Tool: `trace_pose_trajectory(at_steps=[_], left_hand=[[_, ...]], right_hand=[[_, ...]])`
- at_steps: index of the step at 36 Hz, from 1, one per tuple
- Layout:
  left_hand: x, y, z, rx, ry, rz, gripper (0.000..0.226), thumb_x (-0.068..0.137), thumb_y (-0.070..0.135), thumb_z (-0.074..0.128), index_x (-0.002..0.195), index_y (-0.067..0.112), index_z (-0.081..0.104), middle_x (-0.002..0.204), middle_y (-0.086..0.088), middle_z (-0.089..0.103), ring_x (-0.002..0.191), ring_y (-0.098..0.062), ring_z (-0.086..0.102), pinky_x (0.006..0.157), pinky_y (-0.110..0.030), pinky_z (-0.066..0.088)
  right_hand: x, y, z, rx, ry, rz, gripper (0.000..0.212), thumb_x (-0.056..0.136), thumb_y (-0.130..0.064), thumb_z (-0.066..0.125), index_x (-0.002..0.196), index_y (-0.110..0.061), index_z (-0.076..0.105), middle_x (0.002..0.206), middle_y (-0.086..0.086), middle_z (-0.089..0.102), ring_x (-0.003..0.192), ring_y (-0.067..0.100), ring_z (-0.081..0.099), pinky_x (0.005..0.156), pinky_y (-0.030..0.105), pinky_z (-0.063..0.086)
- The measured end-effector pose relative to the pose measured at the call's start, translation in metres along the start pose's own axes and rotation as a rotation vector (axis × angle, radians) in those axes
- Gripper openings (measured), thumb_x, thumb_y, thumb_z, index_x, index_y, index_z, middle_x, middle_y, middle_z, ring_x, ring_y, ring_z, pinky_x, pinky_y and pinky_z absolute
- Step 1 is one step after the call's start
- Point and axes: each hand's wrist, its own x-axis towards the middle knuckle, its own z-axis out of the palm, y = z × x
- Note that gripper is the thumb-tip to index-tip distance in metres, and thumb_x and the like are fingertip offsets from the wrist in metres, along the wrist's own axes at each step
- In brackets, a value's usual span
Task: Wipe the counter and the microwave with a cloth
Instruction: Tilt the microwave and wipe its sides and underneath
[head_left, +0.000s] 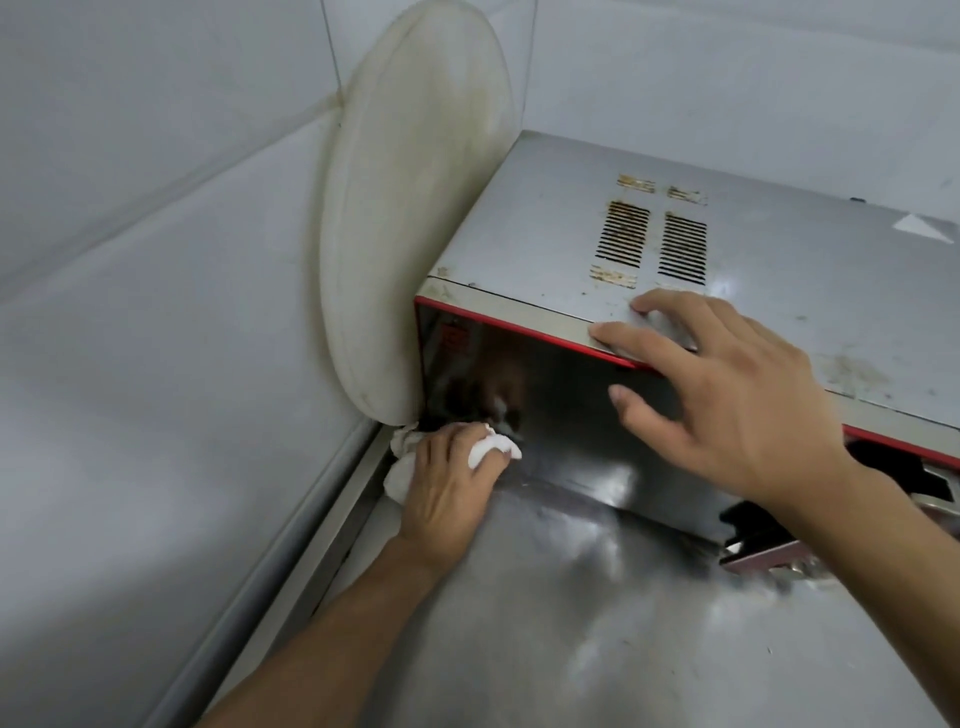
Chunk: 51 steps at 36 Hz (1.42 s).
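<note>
White-tiled walls (156, 260) are meeting in a corner, w/ a stainless counter (571, 623) running along the bottom and a red-trimmed microwave (545, 234) sitting on it. The left hand (447, 483) is gripping the cloth (491, 447), fingers curled round the bunched white fabric, and is pressing it at the lower-left corner of the dark door front (571, 415), right where that front meets the counter. An oval board (415, 208), off-white and stained, is leaning on the wall, its bottom edge just beside the cloth. The right hand (727, 384) is resting flat and spread on the microwave's top front edge, fingertips on the metal, thumb hanging in front of the door, holding nothing (prob. steadying the box). Key relation: the door's long axis is running left to right, so from the cloth nearly all of the door front is lying to the right and upward, while the counter is stretching back toward the person. The left hand is by far the nearer one to both; a rightward sweep looks like the natural next stroke. The top, speckled w/ grime near the vent grilles (652, 244), is looking unwiped. Count: 1 cloth, 1 microwave, 1 board, 2 vent grilles, 2 hands. Parts at the door's lower right are too unclear to name.
</note>
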Motion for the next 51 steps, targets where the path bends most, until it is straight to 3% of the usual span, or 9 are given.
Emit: trace_pose_trajectory(at_steps=[3,7,12,21,25,29,37,45,51], left_hand=[[0.029,0.017,-0.027,-0.104,0.12,-0.096,0.049,0.082,0.012,0.084,0.123,0.022,0.057,0.128,-0.004,0.045,0.112,-0.031,0.043,0.088,-0.055,0.056],[0.028,0.023,-0.026,-0.083,-0.051,-0.16,0.033,0.1,0.041,0.064,0.13,0.026,0.065,0.139,-0.005,0.054,0.13,-0.023,0.04,0.115,-0.045,0.037],[-0.018,0.011,0.014,0.0,-0.154,0.072,0.027,0.087,0.013,0.076,0.11,0.024,0.069,0.131,-0.008,0.057,0.113,-0.036,0.058,0.097,-0.051,0.048],[-0.035,0.021,0.015,0.014,-0.063,0.024,0.029,0.093,0.019,0.076,0.119,0.031,0.07,0.139,-0.001,0.06,0.132,-0.032,0.054,0.116,-0.058,0.035],[-0.02,0.022,0.007,-0.099,0.03,-0.072,0.027,0.092,0.015,0.072,0.115,0.029,0.076,0.136,0.001,0.056,0.122,-0.033,0.053,0.099,-0.055,0.044],[0.006,0.03,-0.022,-0.18,0.197,-0.209,0.039,0.095,0.005,0.053,0.117,0.024,0.078,0.137,-0.007,0.059,0.119,-0.039,0.055,0.105,-0.043,0.035],[0.08,0.033,-0.056,-0.125,0.68,-0.236,0.014,0.1,0.011,0.072,0.109,0.02,0.078,0.131,-0.003,0.051,0.118,-0.029,0.047,0.097,-0.046,0.05],[-0.019,0.027,0.014,-0.209,0.016,0.129,0.029,0.102,0.022,0.059,0.124,0.032,0.075,0.137,0.001,0.057,0.12,-0.033,0.053,0.1,-0.054,0.046],[-0.02,0.036,0.018,-0.145,-0.108,0.189,0.014,0.095,0.025,0.065,0.103,0.03,0.077,0.126,0.003,0.068,0.111,-0.029,0.06,0.093,-0.045,0.048]], right_hand=[[0.0,0.0,0.001,-0.001,0.001,-0.002,0.046,0.098,-0.051,0.052,0.138,-0.03,0.062,0.138,0.005,0.057,0.115,0.028,0.059,0.079,0.039,0.049],[0.0,-0.001,0.001,0.009,0.008,0.005,0.046,0.099,-0.051,0.052,0.138,-0.03,0.062,0.138,0.005,0.057,0.116,0.028,0.059,0.077,0.039,0.049],[0.0,-0.002,0.001,0.018,0.015,0.016,0.045,0.099,-0.051,0.052,0.137,-0.03,0.063,0.138,0.005,0.058,0.117,0.028,0.06,0.077,0.037,0.05],[0.001,-0.002,0.001,0.032,0.029,0.037,0.043,0.098,-0.05,0.053,0.135,-0.033,0.065,0.138,0.002,0.058,0.117,0.025,0.06,0.072,0.034,0.048],[0.001,-0.002,0.001,0.027,0.027,0.035,0.042,0.099,-0.051,0.052,0.135,-0.034,0.065,0.138,0.001,0.058,0.117,0.023,0.06,0.071,0.032,0.046],[0.0,-0.001,0.003,0.031,0.033,0.047,0.042,0.098,-0.052,0.052,0.135,-0.036,0.065,0.137,0.0,0.058,0.117,0.022,0.06,0.068,0.029,0.042],[0.001,-0.003,0.004,0.04,0.033,0.063,0.041,0.101,-0.053,0.049,0.136,-0.037,0.063,0.136,0.001,0.058,0.117,0.022,0.058,0.063,0.033,0.047],[0.001,-0.004,0.004,0.058,0.043,0.076,0.041,0.1,-0.053,0.049,0.135,-0.037,0.064,0.136,0.0,0.058,0.117,0.023,0.059,0.063,0.038,0.052],[0.0,-0.005,0.004,0.077,0.05,0.087,0.039,0.099,-0.053,0.05,0.133,-0.04,0.064,0.136,-0.003,0.058,0.117,0.02,0.059,0.063,0.039,0.053]])
